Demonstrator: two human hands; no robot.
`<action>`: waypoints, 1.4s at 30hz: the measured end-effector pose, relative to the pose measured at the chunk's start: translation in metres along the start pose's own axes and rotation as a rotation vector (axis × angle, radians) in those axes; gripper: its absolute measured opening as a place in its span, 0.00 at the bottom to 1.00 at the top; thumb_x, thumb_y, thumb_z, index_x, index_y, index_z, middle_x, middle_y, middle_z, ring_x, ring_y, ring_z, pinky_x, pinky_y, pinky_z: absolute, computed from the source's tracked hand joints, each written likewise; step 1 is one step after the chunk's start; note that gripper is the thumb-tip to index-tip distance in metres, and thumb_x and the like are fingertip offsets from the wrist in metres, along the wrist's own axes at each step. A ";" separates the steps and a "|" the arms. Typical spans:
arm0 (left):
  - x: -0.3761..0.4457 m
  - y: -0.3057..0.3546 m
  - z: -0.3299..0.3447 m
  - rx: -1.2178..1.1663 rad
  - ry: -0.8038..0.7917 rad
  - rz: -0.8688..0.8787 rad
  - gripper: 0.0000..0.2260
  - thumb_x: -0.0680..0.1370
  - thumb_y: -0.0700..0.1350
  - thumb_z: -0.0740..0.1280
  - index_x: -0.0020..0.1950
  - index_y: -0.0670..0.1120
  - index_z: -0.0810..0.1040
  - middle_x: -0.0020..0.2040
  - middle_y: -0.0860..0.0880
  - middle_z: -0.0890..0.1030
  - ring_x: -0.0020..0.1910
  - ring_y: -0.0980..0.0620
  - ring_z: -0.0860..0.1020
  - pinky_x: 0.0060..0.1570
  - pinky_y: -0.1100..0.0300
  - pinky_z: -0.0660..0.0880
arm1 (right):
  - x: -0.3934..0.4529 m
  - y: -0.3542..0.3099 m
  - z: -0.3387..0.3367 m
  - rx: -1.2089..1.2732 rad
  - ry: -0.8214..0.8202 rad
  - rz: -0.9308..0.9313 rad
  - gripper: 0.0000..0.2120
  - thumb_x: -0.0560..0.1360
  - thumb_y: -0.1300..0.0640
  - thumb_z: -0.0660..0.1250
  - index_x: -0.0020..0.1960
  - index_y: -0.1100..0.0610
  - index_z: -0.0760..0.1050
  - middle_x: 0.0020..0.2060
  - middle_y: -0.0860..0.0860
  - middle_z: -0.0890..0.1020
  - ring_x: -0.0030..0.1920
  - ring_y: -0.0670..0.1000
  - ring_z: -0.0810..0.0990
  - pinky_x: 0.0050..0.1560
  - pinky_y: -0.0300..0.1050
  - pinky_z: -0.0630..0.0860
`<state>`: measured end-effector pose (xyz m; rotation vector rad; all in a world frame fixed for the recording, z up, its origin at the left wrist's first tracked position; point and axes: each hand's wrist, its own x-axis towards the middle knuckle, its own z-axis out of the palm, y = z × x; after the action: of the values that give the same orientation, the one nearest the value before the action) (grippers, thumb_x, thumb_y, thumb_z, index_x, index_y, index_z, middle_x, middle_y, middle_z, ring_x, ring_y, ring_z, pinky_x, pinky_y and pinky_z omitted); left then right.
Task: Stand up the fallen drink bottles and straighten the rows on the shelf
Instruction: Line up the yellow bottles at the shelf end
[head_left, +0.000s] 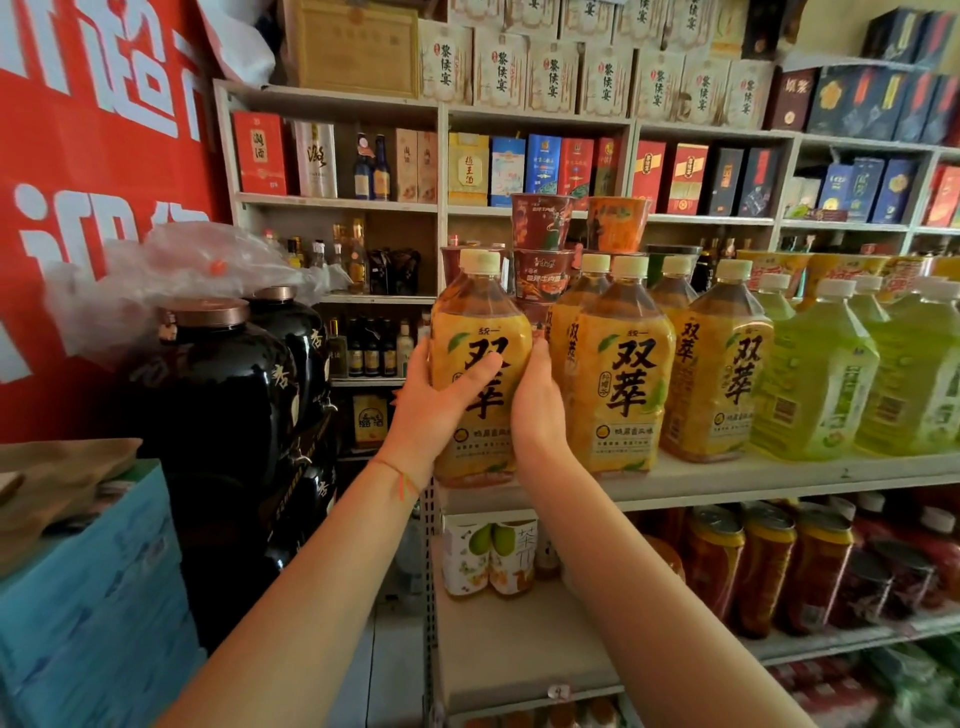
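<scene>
A: Head view shows both hands round one yellow tea bottle (480, 364) at the left end of the shelf (727, 475). The left hand (434, 410) wraps its left side, thumb laid across the label. The right hand (537, 405) clasps the right side, fingers curled behind.

B: Is the bottle upright?

A: Upright, cap on top. Its base sits at the shelf's front edge, by the left corner post. Whether the base rests fully on the board cannot be told; the wrists hide part of it.

B: What room is there beside the hands?

A: Just right of the right hand stands a second yellow bottle (618, 364), nearly touching its knuckles. More yellow bottles follow, then green bottles (821, 374) further right. Left of the left hand the shelf ends in open air, with black jars (228, 395) beyond the gap.

B: And behind?

A: Noodle cups (543, 249) are stacked just behind the held bottle. Below the forearms, the lower shelf board (519, 649) lies bare near its front edge.
</scene>
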<state>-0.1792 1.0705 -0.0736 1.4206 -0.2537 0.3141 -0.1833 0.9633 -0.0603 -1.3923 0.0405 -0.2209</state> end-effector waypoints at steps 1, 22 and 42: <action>-0.001 0.000 0.002 -0.010 0.003 0.001 0.44 0.58 0.68 0.80 0.70 0.56 0.72 0.61 0.51 0.83 0.59 0.48 0.82 0.60 0.42 0.79 | 0.000 0.000 0.000 0.003 0.001 0.004 0.27 0.82 0.35 0.48 0.69 0.48 0.73 0.63 0.52 0.78 0.66 0.56 0.74 0.72 0.60 0.68; -0.010 0.004 0.021 -0.106 0.077 -0.203 0.30 0.81 0.68 0.50 0.57 0.50 0.84 0.54 0.45 0.86 0.55 0.43 0.84 0.56 0.44 0.80 | -0.014 -0.003 -0.028 0.021 -0.068 0.074 0.30 0.81 0.34 0.48 0.73 0.51 0.70 0.67 0.51 0.77 0.67 0.56 0.74 0.71 0.59 0.69; -0.012 0.004 0.311 0.802 -0.030 0.771 0.12 0.80 0.50 0.62 0.38 0.54 0.77 0.28 0.54 0.77 0.28 0.53 0.75 0.28 0.52 0.72 | 0.055 -0.071 -0.329 -0.318 0.105 -0.825 0.13 0.76 0.67 0.59 0.41 0.57 0.80 0.28 0.51 0.80 0.27 0.60 0.76 0.25 0.60 0.72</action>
<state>-0.1868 0.7618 -0.0323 2.0712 -0.7624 1.1184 -0.1904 0.6224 -0.0443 -1.6514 -0.4370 -1.0074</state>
